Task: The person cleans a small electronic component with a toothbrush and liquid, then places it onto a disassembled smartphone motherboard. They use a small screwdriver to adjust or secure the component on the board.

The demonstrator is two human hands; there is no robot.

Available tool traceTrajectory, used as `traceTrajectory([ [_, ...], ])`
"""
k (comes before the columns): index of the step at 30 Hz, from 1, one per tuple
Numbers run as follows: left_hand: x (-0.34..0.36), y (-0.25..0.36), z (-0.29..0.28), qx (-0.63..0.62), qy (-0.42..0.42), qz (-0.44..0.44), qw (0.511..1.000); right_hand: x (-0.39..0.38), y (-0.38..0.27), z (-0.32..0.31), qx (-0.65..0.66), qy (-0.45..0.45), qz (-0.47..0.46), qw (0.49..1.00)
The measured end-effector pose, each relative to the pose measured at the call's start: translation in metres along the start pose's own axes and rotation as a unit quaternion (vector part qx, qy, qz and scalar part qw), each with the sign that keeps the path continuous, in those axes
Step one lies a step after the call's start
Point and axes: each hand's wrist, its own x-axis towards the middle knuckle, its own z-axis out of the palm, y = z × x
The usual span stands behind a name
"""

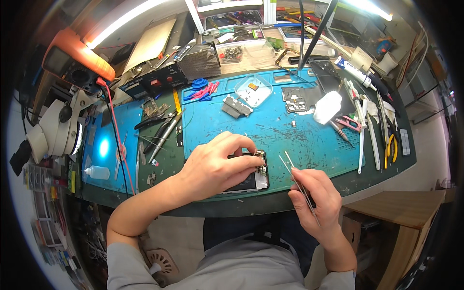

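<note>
An opened phone lies near the front edge of the blue mat, its inner parts exposed. My left hand reaches over it from the left and covers much of it. Its fingers are bent and closed on the phone's right end, the fingertips at the small parts there; whether they pinch a small piece is hidden. To the right, my right hand grips metal tweezers between thumb and fingers. The tweezers' tips point up and away, slightly apart, over the mat and off the phone.
On the blue mat behind the phone are a clear plastic dish, a grey metal part and a white bottle. Pliers and tools lie at right. An orange multimeter and a lit lamp stand at left.
</note>
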Motion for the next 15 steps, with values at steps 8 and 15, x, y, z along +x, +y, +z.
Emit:
traceTrajectory([
  [8,0.0015,0.0015,-0.0007,-0.002,-0.007,-0.004,1.0,-0.0006,0.0045,0.0038,0.004,0.003,0.015,1.0],
  [15,0.0012,0.0005,-0.0019,-0.009,-0.013,-0.006,1.0,-0.0015,0.0055,0.0034,0.005,0.005,0.015,1.0],
])
